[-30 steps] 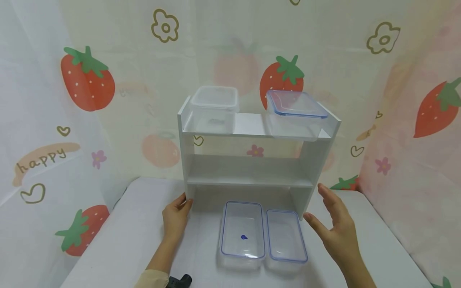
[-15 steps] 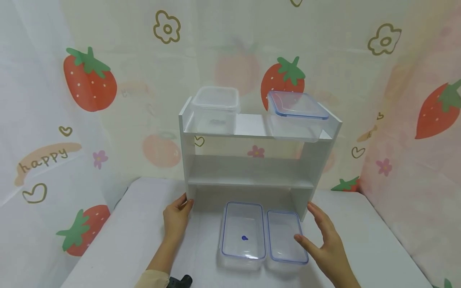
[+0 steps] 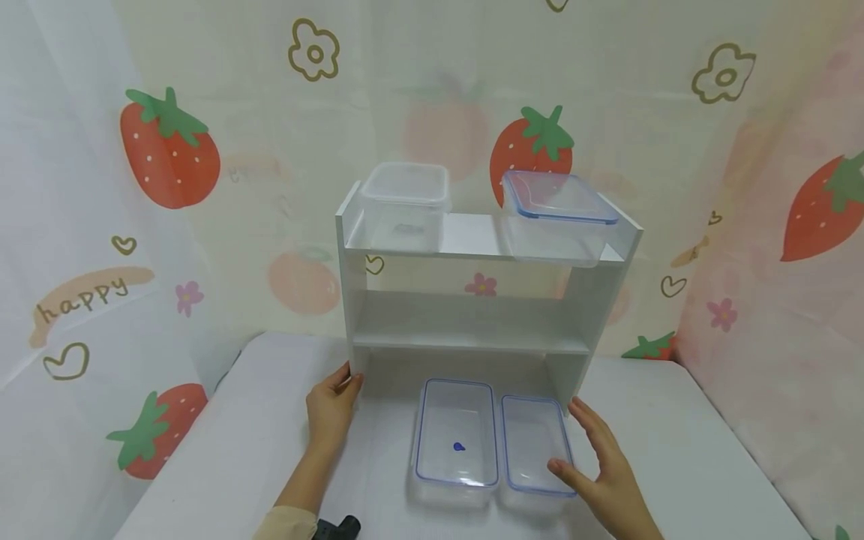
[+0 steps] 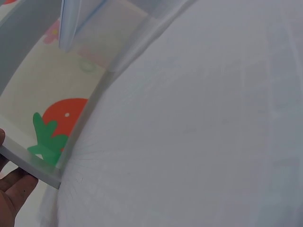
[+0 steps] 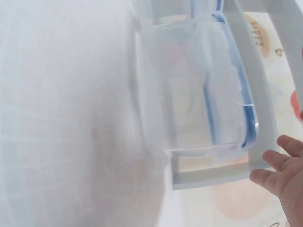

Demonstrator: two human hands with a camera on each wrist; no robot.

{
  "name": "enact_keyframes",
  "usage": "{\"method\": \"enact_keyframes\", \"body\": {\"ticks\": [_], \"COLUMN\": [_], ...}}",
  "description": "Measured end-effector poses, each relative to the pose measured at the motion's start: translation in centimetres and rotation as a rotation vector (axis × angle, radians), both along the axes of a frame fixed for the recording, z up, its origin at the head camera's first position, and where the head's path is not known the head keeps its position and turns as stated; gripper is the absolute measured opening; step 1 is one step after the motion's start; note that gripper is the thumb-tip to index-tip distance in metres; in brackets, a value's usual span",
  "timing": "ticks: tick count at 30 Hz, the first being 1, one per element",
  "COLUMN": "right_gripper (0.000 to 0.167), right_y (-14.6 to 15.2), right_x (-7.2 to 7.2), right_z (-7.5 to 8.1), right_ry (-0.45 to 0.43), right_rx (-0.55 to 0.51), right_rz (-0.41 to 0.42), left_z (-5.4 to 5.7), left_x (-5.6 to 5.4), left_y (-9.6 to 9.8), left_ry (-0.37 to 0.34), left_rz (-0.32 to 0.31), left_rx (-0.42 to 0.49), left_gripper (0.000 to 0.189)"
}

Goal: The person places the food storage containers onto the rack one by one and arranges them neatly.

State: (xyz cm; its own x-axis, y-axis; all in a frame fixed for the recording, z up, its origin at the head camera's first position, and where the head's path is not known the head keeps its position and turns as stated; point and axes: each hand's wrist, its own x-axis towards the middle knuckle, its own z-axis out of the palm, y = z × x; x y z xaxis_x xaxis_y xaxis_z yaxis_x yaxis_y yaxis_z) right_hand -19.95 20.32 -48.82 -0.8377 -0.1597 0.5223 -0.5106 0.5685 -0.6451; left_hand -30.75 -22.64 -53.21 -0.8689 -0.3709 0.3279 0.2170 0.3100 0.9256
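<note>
A white two-tier shelf [image 3: 472,322] stands on the white table. My left hand [image 3: 329,411] pinches the lower part of its left side panel, and in the left wrist view the fingers [image 4: 21,187] lie on both faces of that panel [image 4: 33,169]. Under the shelf's front are two clear, blue-rimmed food containers side by side, a larger one [image 3: 456,420] and a narrower one [image 3: 536,442]. My right hand [image 3: 607,472], thumb and fingers spread, is beside the narrower container's right edge. The thumb overlaps that edge in the head view; whether it touches cannot be told.
On the shelf's top board stand a clear-lidded container [image 3: 405,202] at left and a blue-edged lidded container [image 3: 560,199] at right. A black object [image 3: 340,527] lies by the left forearm. Strawberry-printed curtains [image 3: 439,75] surround the table [image 3: 648,420].
My right hand has moved left and toward the front edge, coming from beside the shelf to the narrower container. My left hand keeps its grip on the side panel.
</note>
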Motion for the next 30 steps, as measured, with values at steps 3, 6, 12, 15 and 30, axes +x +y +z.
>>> {"method": "enact_keyframes", "body": {"ticks": [3,6,12,15,30], "right_gripper": [0.087,0.086,0.087,0.089,0.114], "right_y": [0.1,0.2,0.4,0.4,0.4], "right_x": [-0.1,-0.1,-0.2,-0.3,-0.8], "right_z": [-0.7,-1.5,-2.9,-3.4,-5.5], "right_ry": [-0.034,-0.054,-0.098,-0.130,-0.237], "right_rx": [0.003,0.016,0.009,0.015,0.071], "right_rz": [0.001,-0.002,0.014,0.019,0.135], "left_z": [0.0,0.0,0.2,0.3,0.3], "left_x": [0.0,0.0,0.2,0.2,0.0], "left_y": [0.0,0.1,0.1,0.1,0.2], "left_ry": [0.003,-0.005,-0.017,-0.013,-0.004], "left_rz": [-0.001,0.003,0.018,0.011,0.023], "left_rx": [-0.007,-0.007,-0.012,-0.015,-0.036], "left_gripper": [0.041,0.041,0.040,0.041,0.040]}}
